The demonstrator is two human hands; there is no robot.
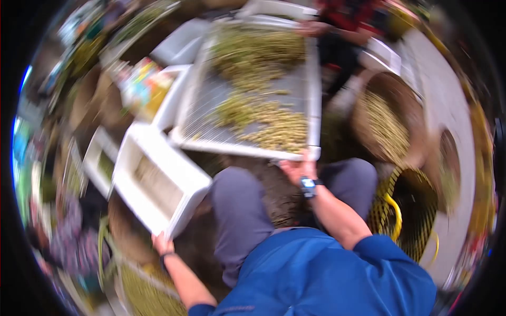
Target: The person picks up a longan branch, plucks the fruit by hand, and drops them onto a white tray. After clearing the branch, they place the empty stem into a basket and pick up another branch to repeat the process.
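Note:
A large white-framed mesh tray holds green stalks at its far end and small pale yellow-green pieces nearer to me. My right hand is closed on the tray's near edge, close to its right corner. At the lower left, my left hand grips the near corner of a white foam box, which is tilted and shows a little brownish residue inside. Motion blur softens the fingers of both hands.
Across the tray, a person in red and dark clothing has a hand at its far right side. On the right are a round basket of pale pieces and a yellow-handled black basket. Another person is at the left.

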